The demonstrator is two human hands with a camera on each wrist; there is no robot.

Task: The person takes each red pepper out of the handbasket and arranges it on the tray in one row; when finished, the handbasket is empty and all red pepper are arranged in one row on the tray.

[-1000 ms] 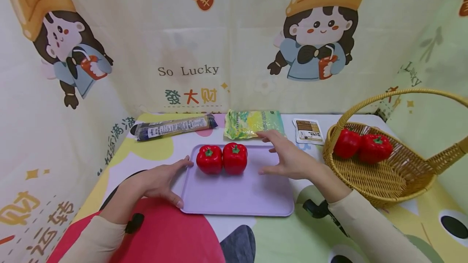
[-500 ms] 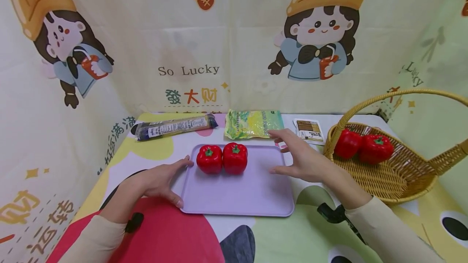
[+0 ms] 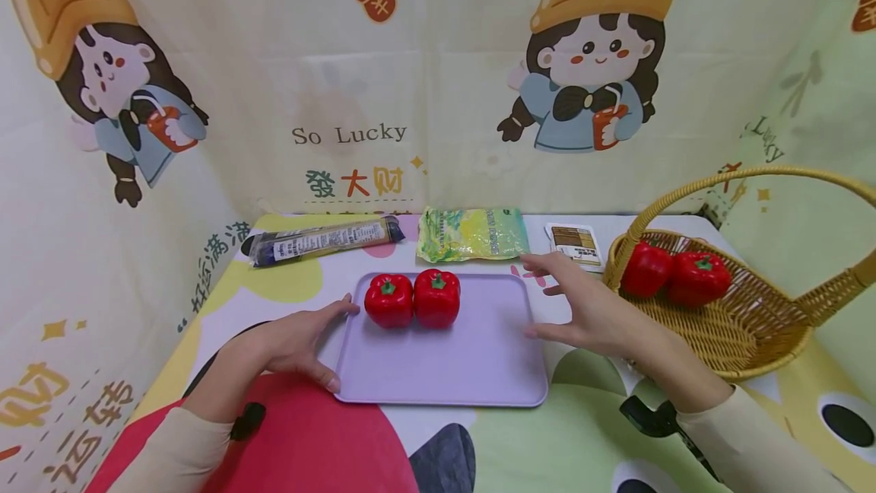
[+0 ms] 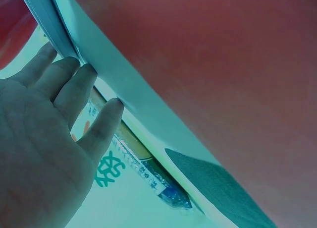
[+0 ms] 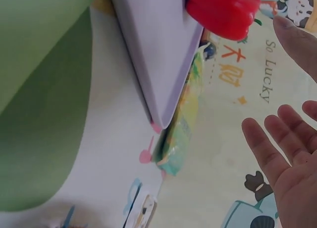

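Observation:
A shallow lilac tray (image 3: 438, 371) lies in the middle of the table with two red bell peppers (image 3: 388, 301) side by side near its back left. My left hand (image 3: 294, 345) rests at the tray's left edge, thumb and fingers spread along the rim; in the left wrist view the fingertips (image 4: 88, 72) are right by that rim. Over the tray's right edge hovers my right hand (image 3: 582, 310), its fingers apart and holding nothing. The right wrist view shows the same right hand (image 5: 292, 158) with one pepper (image 5: 224, 12) on the tray beyond it.
A wicker basket (image 3: 725, 341) with a tall handle stands at the right, two more red peppers (image 3: 698, 280) inside. Along the back lie a long dark packet (image 3: 328, 240), a green-yellow bag (image 3: 472, 234) and a small white-brown sachet (image 3: 575, 244). A printed curtain hangs behind.
My right hand has moved to the right, from above the tray's right part to its right edge. The left hand, tray and peppers have kept their places.

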